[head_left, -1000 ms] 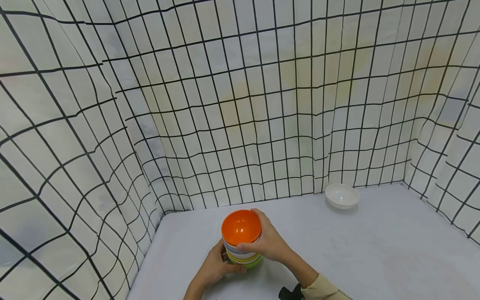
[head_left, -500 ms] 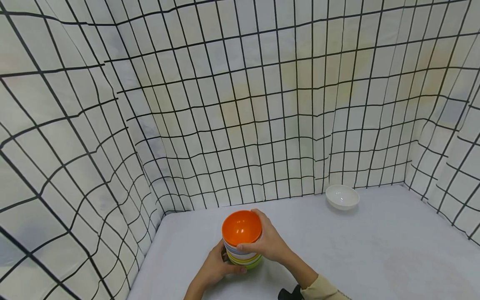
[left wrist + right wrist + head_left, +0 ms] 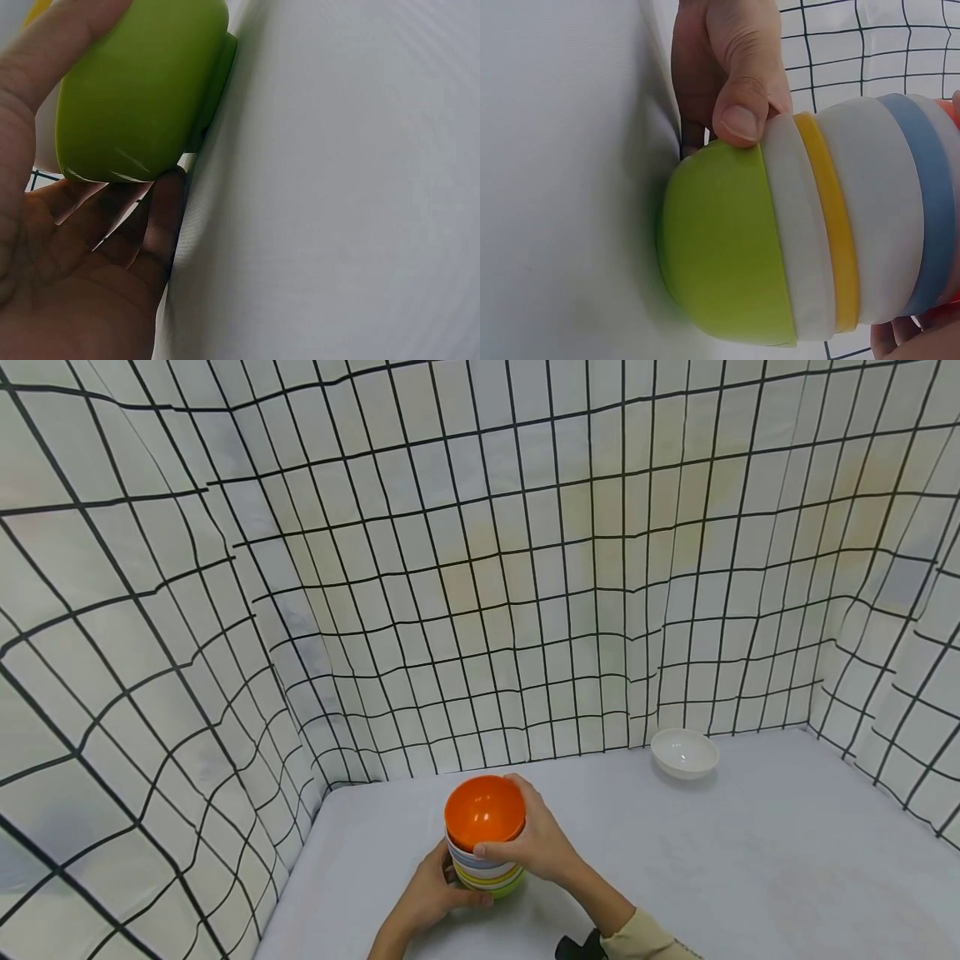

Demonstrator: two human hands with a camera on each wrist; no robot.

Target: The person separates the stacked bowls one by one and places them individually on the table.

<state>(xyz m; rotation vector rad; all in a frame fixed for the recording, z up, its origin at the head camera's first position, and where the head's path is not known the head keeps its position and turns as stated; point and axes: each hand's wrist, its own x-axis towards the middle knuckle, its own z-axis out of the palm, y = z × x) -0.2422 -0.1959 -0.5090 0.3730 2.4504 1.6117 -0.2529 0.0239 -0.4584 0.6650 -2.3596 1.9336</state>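
Note:
In the head view, a stack of nested bowls stands upright on the white-covered table, with an orange bowl [image 3: 483, 814] on top. My right hand [image 3: 546, 843] grips the orange bowl by its right side, thumb in front and fingers behind. At the bottom sits a green bowl [image 3: 720, 247], held by my left hand [image 3: 433, 893] with the thumb near its rim. The right wrist view shows a yellow-rimmed bowl [image 3: 832, 225] and a blue-rimmed bowl [image 3: 930, 202] between, with whitish walls showing. In the left wrist view, fingers curve under the green bowl's side.
A white bowl [image 3: 684, 754] stands apart at the back right of the table [image 3: 750, 860]. White walls with a black grid [image 3: 525, 610] enclose the back and both sides. A black object [image 3: 581, 947] shows by the right sleeve.
The orange bowl has risen very slightly with my right hand. My left hand and the lower bowls stay where they were.

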